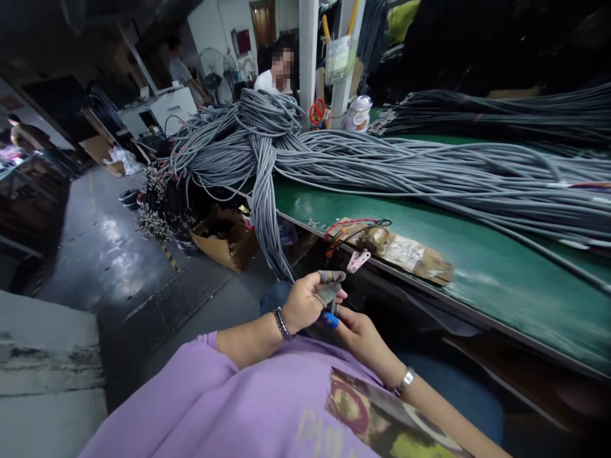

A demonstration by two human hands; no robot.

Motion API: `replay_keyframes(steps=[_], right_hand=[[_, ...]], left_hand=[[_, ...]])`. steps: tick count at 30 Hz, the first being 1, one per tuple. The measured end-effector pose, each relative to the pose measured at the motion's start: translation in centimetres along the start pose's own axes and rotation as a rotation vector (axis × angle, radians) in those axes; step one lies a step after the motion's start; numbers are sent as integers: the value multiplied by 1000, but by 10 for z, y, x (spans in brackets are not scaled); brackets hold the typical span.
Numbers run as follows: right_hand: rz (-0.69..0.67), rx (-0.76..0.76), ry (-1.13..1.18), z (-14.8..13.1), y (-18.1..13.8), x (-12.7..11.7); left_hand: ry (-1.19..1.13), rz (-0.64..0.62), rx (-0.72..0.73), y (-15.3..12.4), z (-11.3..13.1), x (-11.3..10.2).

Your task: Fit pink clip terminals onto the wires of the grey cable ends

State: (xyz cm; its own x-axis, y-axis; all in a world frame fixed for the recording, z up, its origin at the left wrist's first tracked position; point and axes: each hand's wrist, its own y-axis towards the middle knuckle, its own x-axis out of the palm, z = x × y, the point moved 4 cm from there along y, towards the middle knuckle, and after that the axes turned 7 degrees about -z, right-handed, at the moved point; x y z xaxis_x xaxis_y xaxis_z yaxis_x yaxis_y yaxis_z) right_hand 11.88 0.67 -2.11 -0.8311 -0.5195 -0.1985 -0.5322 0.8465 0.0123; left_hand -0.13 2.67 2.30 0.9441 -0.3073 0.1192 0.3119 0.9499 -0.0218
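Note:
My left hand [308, 299] is closed in front of my chest, its thumb and forefinger wrapped in grey finger cots, pinching a grey cable end [329, 294]. My right hand [356, 331] sits just below and right of it, fingers curled round a small blue-handled tool [329, 320]. Both wrists wear bracelets. A hanging bundle of grey cables [267, 216] drops off the table edge down toward my hands.
A green table [477, 267] carries long bundles of grey cable [429, 168] and a taped wooden block [405, 251] with red and black wires. A cardboard box [224, 238] stands on the floor. A seated person [274, 73] works beyond the cable heap; others stand farther back.

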Motion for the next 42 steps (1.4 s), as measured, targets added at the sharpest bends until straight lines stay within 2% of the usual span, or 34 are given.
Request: replay_keyframes(steps=[6,12,14,18,22,25,28,33,34,36,39,42], right_hand=[[-66,44,32,-1,5,5],[-192,79,98,-4,3,-4],[-100,98,183,-4,3,-17],[239,140,270,-7,8,-40],[315,102,207,-18,19,-39],[349,96,186,-17,23,-38],[352,92,171,-12,22,-40],[323,51,178,-10,18,-46],[300,50,194,-11,19,-46],[238,79,282,-13,21,-46],[158,171,521,-13,25,-42],[161,219,678,-10,27,-39]], left_hand=[[-72,60,-82,6,-5,-5],[-318,96,-289,13,-24,-6],[-312,106,-300,14,-28,-8],[-114,117,-263,14,-35,-11],[105,23,-154,13,-35,-8],[242,-1,-68,11,-35,-9],[257,-45,-107,14,-40,-11],[137,-164,-364,21,-48,-11],[159,-198,-355,21,-46,-9],[229,-242,-249,19,-39,-5],[258,-207,-93,13,-30,-1],[79,-105,-140,8,-34,0]])
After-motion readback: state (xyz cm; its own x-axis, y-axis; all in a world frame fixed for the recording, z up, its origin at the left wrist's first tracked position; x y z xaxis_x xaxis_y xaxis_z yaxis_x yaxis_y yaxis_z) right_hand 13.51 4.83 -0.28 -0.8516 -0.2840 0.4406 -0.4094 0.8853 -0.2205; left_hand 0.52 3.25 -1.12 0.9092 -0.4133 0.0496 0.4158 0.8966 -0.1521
